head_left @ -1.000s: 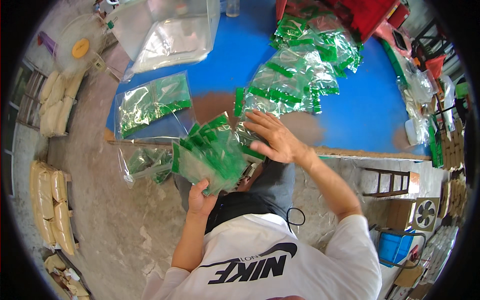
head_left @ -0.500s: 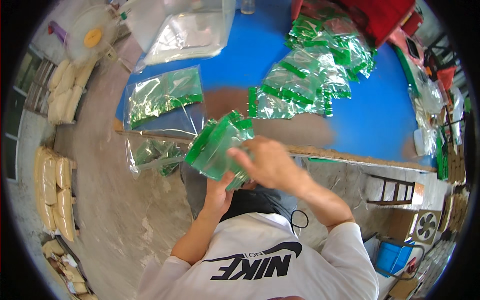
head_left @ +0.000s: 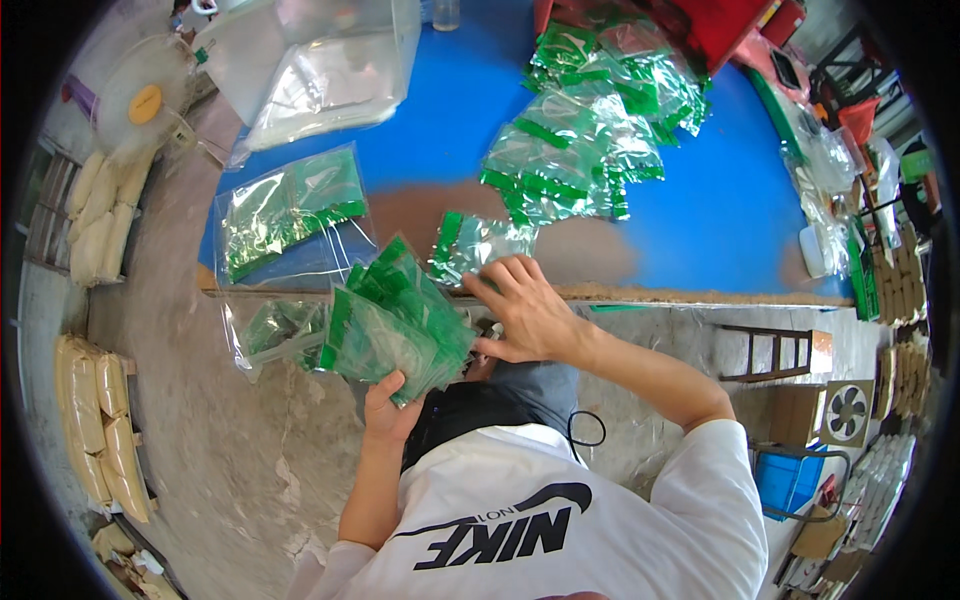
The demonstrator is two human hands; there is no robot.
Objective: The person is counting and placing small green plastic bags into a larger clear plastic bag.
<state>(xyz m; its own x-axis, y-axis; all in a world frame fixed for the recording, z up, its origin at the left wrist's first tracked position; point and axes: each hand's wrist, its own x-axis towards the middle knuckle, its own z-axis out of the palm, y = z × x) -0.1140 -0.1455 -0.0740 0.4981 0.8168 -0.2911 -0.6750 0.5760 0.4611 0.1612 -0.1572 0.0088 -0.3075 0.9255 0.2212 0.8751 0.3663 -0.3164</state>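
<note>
My left hand [head_left: 388, 405] is closed around a fanned stack of clear plastic packets with green ends [head_left: 395, 330], held in front of the table's near edge. My right hand [head_left: 530, 310] reaches to that edge. Its bent fingertips press on a single green-ended packet [head_left: 485, 240] lying on the tabletop, while its thumb stands apart, close to the stack. Beyond it spreads a heap of similar packets [head_left: 575, 140]. A larger clear bag [head_left: 375, 225] holding more green-ended packets lies left of my hands and hangs over the edge. What the packets contain cannot be made out.
The blue table [head_left: 700, 220] has a worn brown front edge. A translucent bin [head_left: 395, 60] and flat clear bags [head_left: 325, 95] stand at the back left, a red container [head_left: 690, 30] at the back right. A fan [head_left: 145, 100] stands left, a wooden stool [head_left: 775, 352] right.
My right hand has left the stack and moved onto the single packet, which has slid nearer, away from the heap. My left hand and the stack have shifted left; the stack is more fanned.
</note>
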